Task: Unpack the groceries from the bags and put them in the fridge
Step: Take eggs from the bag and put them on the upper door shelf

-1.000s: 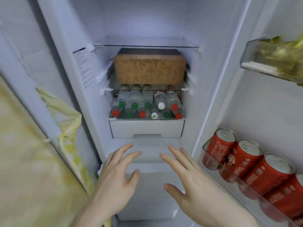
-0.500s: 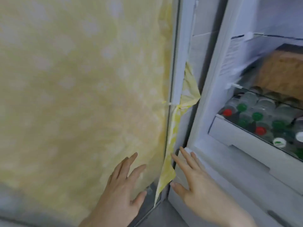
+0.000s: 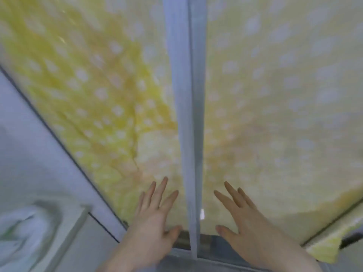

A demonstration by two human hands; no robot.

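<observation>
Fridge [image 3: 183,114] fills the view, both doors covered in yellow dotted cloth [image 3: 98,85], pale seam between them; left hand [image 3: 155,218] and right hand [image 3: 247,218] low down, fingers spread straight, either side of the seam, contact unclear.

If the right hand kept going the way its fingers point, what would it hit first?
Most likely the yellow dotted cover on the right fridge door: the right hand is open, fingers aimed up along it. Whether it already touches is unclear.
</observation>
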